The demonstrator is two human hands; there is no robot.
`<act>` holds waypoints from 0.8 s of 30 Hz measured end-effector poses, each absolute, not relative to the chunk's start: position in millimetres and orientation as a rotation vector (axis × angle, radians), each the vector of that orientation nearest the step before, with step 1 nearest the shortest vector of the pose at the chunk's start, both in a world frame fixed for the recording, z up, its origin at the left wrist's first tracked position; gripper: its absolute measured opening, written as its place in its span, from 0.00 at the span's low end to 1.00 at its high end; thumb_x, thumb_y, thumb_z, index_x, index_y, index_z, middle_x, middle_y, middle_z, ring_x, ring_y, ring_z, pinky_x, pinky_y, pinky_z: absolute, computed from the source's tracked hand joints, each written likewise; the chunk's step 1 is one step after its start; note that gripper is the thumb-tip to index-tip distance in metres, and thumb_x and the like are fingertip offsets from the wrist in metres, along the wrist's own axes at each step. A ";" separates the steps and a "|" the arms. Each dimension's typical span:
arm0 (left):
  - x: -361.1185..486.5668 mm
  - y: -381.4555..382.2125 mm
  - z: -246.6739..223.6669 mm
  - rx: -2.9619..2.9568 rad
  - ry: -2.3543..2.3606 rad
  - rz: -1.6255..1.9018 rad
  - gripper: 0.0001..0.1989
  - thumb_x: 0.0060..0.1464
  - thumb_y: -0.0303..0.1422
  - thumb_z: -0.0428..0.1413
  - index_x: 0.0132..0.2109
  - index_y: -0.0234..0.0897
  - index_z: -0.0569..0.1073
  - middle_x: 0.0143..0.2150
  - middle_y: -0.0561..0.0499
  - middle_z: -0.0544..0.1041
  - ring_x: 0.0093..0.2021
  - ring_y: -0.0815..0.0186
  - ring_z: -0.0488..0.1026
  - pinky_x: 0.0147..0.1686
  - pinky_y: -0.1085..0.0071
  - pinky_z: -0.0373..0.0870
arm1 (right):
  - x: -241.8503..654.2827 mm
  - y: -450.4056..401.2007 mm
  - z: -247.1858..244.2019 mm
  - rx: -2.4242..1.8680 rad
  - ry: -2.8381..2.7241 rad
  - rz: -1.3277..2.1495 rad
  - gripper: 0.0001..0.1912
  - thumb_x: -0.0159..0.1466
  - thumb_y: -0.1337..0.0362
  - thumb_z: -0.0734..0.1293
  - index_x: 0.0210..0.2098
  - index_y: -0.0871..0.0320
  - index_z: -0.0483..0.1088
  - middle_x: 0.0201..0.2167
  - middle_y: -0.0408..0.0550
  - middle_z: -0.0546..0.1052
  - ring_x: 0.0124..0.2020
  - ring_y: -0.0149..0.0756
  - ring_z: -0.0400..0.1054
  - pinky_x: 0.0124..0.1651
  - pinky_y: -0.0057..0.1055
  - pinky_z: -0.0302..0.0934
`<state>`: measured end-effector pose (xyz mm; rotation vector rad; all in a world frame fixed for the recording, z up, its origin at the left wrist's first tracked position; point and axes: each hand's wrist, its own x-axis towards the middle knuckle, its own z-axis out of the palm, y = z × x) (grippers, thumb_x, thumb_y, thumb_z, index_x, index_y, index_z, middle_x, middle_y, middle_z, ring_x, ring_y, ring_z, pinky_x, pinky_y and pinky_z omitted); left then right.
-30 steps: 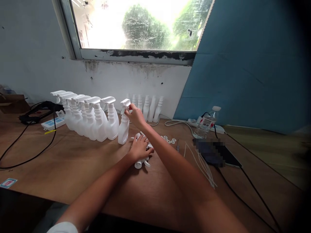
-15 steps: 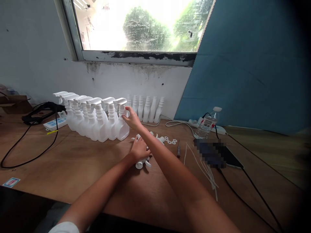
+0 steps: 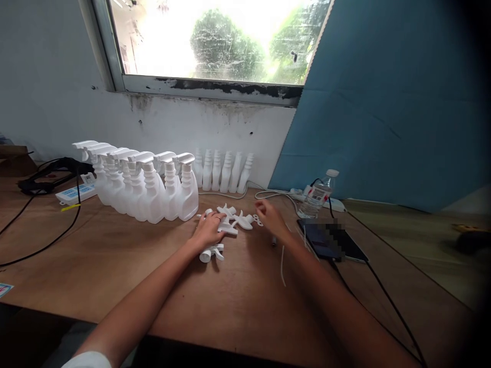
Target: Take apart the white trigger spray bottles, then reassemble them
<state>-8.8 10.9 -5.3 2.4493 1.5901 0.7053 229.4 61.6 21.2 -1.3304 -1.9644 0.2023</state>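
Observation:
My left hand (image 3: 209, 228) lies over a small pile of white spray heads (image 3: 227, 226), its fingers spread on top of them. One more spray head (image 3: 211, 253) rests just below that hand. My right hand (image 3: 268, 217) is to the right, beside some small white rings (image 3: 258, 220), with its fingers curled together; whether something is between them is too small to tell. Left of the pile stand several white bottles (image 3: 148, 197) with spray heads on top, close together in a row.
Several bottles without heads (image 3: 227, 171) line the wall. A clear water bottle (image 3: 318, 194), a tablet (image 3: 351, 243), cables and thin white tubes (image 3: 283, 266) are at the right. A black headset (image 3: 53, 174) and a power strip (image 3: 76, 193) sit at the left.
My right hand has left the neck of the rightmost spray bottle and moved right, to the small rings. My left hand stays on the spray heads. The view has shifted slightly.

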 end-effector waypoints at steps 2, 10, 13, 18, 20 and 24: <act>-9.0 10.4 -2.8 2.455 1.574 0.758 0.27 0.53 0.36 0.57 0.60 0.40 0.64 0.58 0.44 0.70 0.61 0.53 0.61 0.60 0.54 0.56 | 252.2 49.9 5.6 -1.383 -2.028 0.120 0.11 0.59 0.71 0.59 0.37 0.61 0.71 0.37 0.54 0.76 0.36 0.38 0.69 0.43 0.35 0.61; -6.4 5.9 5.7 2.529 1.450 0.906 0.10 0.53 0.28 0.56 0.44 0.39 0.72 0.53 0.45 0.71 0.57 0.55 0.64 0.58 0.55 0.60 | 262.8 29.2 -30.0 -1.433 -2.192 -0.067 0.13 0.63 0.69 0.60 0.40 0.56 0.75 0.47 0.55 0.76 0.51 0.48 0.63 0.52 0.46 0.51; 0.3 -3.6 7.6 2.518 1.346 0.961 0.04 0.58 0.30 0.52 0.39 0.38 0.72 0.54 0.45 0.70 0.54 0.59 0.67 0.55 0.60 0.65 | 263.2 27.8 -30.2 -1.414 -2.207 -0.060 0.11 0.63 0.71 0.60 0.34 0.57 0.75 0.39 0.54 0.78 0.47 0.46 0.65 0.52 0.45 0.50; 23.4 -31.1 9.9 2.439 1.194 1.012 0.07 0.62 0.33 0.48 0.41 0.41 0.70 0.55 0.48 0.71 0.50 0.64 0.72 0.51 0.68 0.68 | 268.2 24.4 -25.0 -1.399 -2.098 -0.023 0.09 0.61 0.72 0.61 0.34 0.59 0.72 0.37 0.55 0.77 0.42 0.45 0.67 0.48 0.43 0.55; 30.5 -39.9 10.3 2.412 1.174 0.929 0.08 0.62 0.34 0.48 0.40 0.41 0.71 0.50 0.49 0.74 0.47 0.64 0.73 0.48 0.69 0.69 | 270.2 21.8 -20.9 -1.351 -2.055 0.014 0.08 0.61 0.72 0.60 0.34 0.59 0.71 0.35 0.52 0.76 0.38 0.42 0.68 0.44 0.39 0.59; 32.0 -44.0 9.5 2.357 1.244 0.802 0.07 0.61 0.34 0.48 0.40 0.41 0.70 0.43 0.51 0.76 0.42 0.63 0.74 0.44 0.69 0.69 | 266.0 10.0 -9.5 -1.198 -1.994 0.063 0.07 0.64 0.69 0.60 0.34 0.58 0.70 0.34 0.50 0.75 0.35 0.38 0.70 0.40 0.34 0.63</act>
